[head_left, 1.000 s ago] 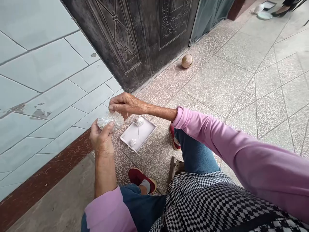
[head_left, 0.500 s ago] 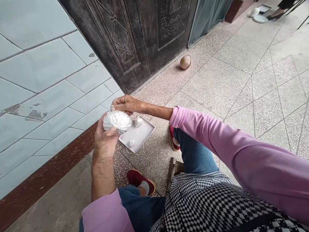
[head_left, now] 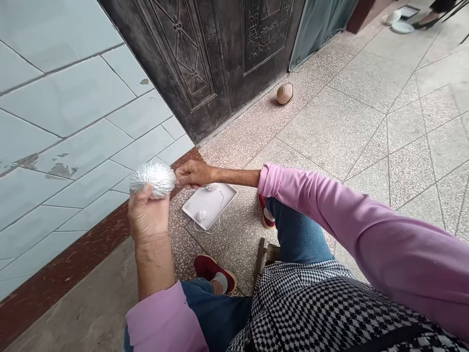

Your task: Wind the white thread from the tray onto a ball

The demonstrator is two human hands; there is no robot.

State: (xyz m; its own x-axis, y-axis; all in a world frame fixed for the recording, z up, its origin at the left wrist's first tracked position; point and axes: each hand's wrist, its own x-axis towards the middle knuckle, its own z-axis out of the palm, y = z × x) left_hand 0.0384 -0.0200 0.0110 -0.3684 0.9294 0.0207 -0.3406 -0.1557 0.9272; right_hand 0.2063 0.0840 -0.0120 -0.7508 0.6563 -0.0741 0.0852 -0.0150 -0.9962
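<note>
A fluffy white ball of yarn [head_left: 154, 180] rests in my left hand [head_left: 148, 212], whose fingers curl round its underside with the thumb in front. My right hand [head_left: 194, 174] is closed at the ball's right edge, fingertips pressed together. What those fingers pinch is too small or hidden to make out. Below the hands, on the floor, lies a shallow white tray [head_left: 198, 203]. It holds a small white yarn ball [head_left: 201, 215] and a second white bundle [head_left: 211, 187], partly covered by my right hand. A loose white strand loops over the tray's near edge.
A tiled wall [head_left: 73, 122] with a dark red base stands on the left. Ahead is a dark carved door [head_left: 223, 54] beside a green curtain [head_left: 318, 29]. A ball [head_left: 285, 93] lies on the floor by the door. Someone's foot [head_left: 425, 23] shows at the far right.
My left hand has moved left with the yarn ball and turned it, so another side shows. My right hand has come down and slightly right, from behind the ball to its right edge.
</note>
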